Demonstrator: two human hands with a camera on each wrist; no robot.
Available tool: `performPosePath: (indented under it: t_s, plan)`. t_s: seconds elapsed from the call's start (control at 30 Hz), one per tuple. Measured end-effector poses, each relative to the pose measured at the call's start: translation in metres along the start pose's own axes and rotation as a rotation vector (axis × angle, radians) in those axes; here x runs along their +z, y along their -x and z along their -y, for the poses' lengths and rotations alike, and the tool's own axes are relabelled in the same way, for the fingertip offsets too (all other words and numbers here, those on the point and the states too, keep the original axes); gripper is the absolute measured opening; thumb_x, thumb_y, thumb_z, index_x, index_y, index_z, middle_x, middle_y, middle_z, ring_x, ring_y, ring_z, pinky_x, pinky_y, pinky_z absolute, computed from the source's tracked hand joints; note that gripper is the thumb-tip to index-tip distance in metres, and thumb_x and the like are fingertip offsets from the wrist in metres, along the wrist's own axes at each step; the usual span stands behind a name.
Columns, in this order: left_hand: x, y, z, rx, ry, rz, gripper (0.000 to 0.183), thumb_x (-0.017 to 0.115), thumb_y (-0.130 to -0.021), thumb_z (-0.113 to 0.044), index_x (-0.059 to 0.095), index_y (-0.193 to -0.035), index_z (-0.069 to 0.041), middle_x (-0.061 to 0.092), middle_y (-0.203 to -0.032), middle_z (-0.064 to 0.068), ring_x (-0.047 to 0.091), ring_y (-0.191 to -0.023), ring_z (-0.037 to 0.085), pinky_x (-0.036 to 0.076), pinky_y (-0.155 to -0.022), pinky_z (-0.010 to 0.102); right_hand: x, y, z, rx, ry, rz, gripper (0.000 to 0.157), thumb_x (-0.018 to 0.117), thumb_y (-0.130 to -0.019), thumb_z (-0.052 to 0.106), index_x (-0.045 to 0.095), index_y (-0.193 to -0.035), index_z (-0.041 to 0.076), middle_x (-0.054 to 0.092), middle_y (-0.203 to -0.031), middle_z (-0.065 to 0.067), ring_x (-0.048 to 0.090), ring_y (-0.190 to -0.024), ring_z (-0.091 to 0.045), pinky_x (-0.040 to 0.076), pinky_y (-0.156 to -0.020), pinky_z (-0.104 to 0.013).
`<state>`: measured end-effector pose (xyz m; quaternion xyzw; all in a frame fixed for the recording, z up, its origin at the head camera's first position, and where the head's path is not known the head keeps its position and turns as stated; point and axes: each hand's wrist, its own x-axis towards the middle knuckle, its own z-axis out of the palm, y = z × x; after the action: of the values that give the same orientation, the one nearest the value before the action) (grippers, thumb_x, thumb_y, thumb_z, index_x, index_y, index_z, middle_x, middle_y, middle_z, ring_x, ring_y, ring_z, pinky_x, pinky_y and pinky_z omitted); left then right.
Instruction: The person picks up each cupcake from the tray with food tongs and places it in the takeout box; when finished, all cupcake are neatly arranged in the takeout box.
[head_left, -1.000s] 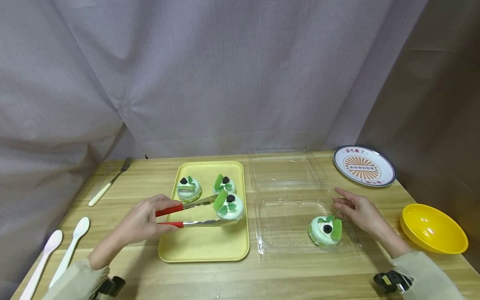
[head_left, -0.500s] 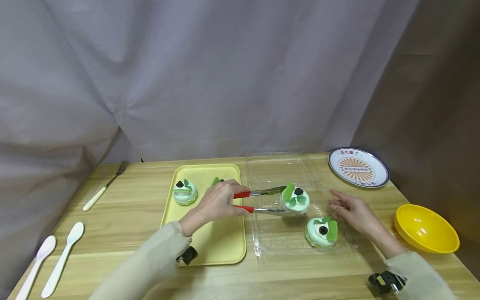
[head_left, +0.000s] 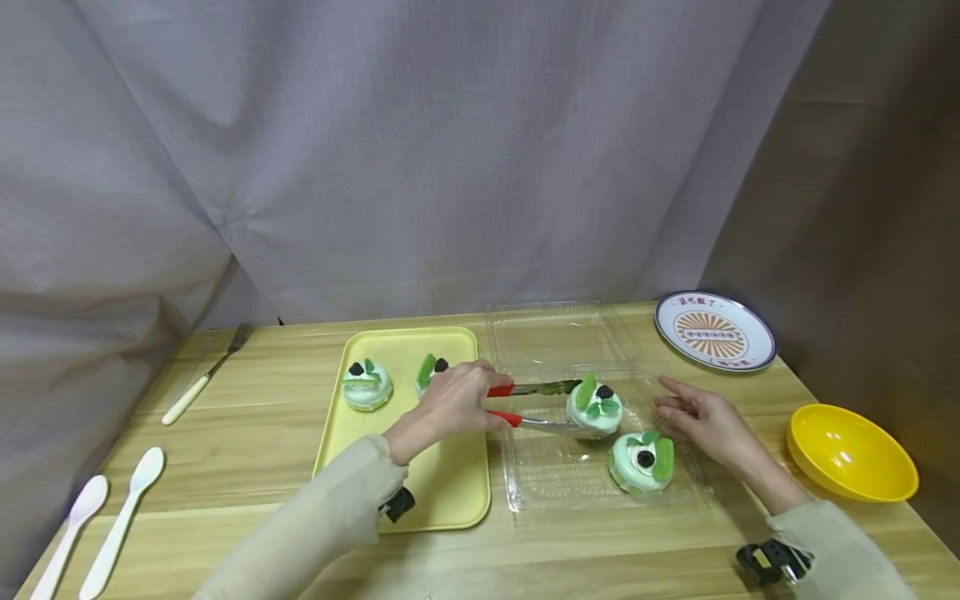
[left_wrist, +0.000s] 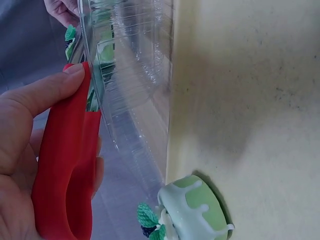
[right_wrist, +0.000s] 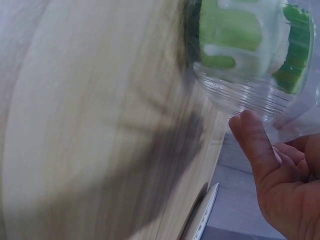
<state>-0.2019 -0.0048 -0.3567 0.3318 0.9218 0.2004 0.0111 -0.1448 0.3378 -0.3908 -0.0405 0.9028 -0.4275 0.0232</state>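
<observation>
The left hand (head_left: 453, 404) is curled round the red handles of the tongs (head_left: 540, 388), thumb along one handle, the arms spread about as wide as a cake. From there the tongs run towards 3 o'clock, with their far ends at the cake (head_left: 595, 410), which is over the clear box (head_left: 547, 483); whether it hangs or rests on the floor of it I cannot tell.

The cake looks light. Its body could well be soft, and the glossy coat might slide against smooth metal, so an even, gentle squeeze seems best, low round the sides. The berry, leaves and green slice on top look easiest to knock loose and are no place to grip. The tongs, likely springy, are best managed by their red handles.

Just beside the cake, at 5 o'clock, sits the boxed cake (head_left: 633, 471). At 3 o'clock, the right hand (head_left: 701, 423) is loosely spread, fingers mostly straight, fingertips at the box wall. That thin plastic looks light, bendy and apt to skid; steadying it by the rim would suit.

Further out, two cakes (head_left: 367, 396) are on the tray (head_left: 450, 504) at 9 and 10 o'clock from the left hand. The plate (head_left: 716, 354) lies at 12 o'clock from the right hand, the bowl (head_left: 853, 452) at 4.
</observation>
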Motion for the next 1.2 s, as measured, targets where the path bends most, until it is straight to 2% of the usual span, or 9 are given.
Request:
performPosePath:
  t_s: [0.1, 0.2, 0.43, 0.67, 0.9, 1.2]
  plan:
    - [0.002, -0.001, -0.001, 0.001, -0.021, 0.008, 0.055, 0.087, -0.070, -0.033, 0.071, -0.119, -0.013, 0.071, -0.114, 0.006, 0.051, -0.071, 0.011, 0.034, -0.053, 0.020, 0.000, 0.000, 0.000, -0.002, -0.020, 0.006, 0.054, 0.052, -0.094, -0.008, 0.028, -0.141, -0.021, 0.052, -0.124, -0.044, 0.058, -0.083, 0.015, 0.058, -0.072, -0.022]
    - [0.003, -0.003, -0.003, 0.002, -0.040, 0.010, 0.053, 0.087, -0.071, -0.034, 0.072, -0.118, -0.015, 0.072, -0.113, 0.004, 0.056, -0.074, 0.011, 0.037, -0.054, 0.020, 0.000, 0.000, 0.000, 0.000, -0.026, 0.008, 0.054, 0.051, -0.095, -0.009, 0.028, -0.141, -0.021, 0.052, -0.124, -0.044, 0.058, -0.084, 0.015, 0.057, -0.073, -0.022]
    - [0.006, -0.006, -0.009, 0.003, -0.083, 0.024, 0.051, 0.085, -0.073, -0.040, 0.072, -0.117, -0.018, 0.072, -0.107, 0.000, 0.066, -0.087, 0.016, 0.046, -0.062, 0.026, 0.001, 0.001, -0.002, 0.012, -0.014, 0.011, 0.054, 0.051, -0.096, -0.006, 0.026, -0.142, -0.020, 0.051, -0.125, -0.044, 0.067, -0.086, 0.002, 0.058, -0.073, -0.023]
    - [0.006, -0.007, -0.010, -0.001, -0.084, 0.023, 0.050, 0.085, -0.072, -0.039, 0.073, -0.116, -0.017, 0.072, -0.104, 0.000, 0.065, -0.084, 0.015, 0.046, -0.061, 0.027, 0.001, 0.001, -0.002, 0.016, -0.025, 0.015, 0.054, 0.051, -0.096, -0.006, 0.026, -0.142, -0.021, 0.050, -0.126, -0.044, 0.066, -0.090, 0.001, 0.058, -0.074, -0.024]
    - [0.004, -0.006, -0.011, -0.016, -0.085, 0.037, 0.054, 0.086, -0.071, -0.038, 0.072, -0.118, -0.018, 0.071, -0.109, 0.000, 0.066, -0.088, 0.017, 0.047, -0.063, 0.027, 0.000, 0.000, -0.001, 0.024, -0.025, 0.022, 0.055, 0.051, -0.096, -0.005, 0.025, -0.143, -0.020, 0.049, -0.128, -0.044, 0.064, -0.086, 0.006, 0.058, -0.073, -0.024]
    - [-0.007, -0.004, -0.013, -0.023, -0.077, 0.061, 0.056, 0.087, -0.071, -0.035, 0.070, -0.121, -0.016, 0.070, -0.117, 0.002, 0.066, -0.094, 0.017, 0.047, -0.064, 0.026, -0.001, 0.000, 0.000, 0.023, -0.012, 0.020, 0.055, 0.051, -0.097, -0.005, 0.025, -0.143, -0.020, 0.050, -0.127, -0.044, 0.066, -0.085, 0.003, 0.058, -0.073, -0.024]
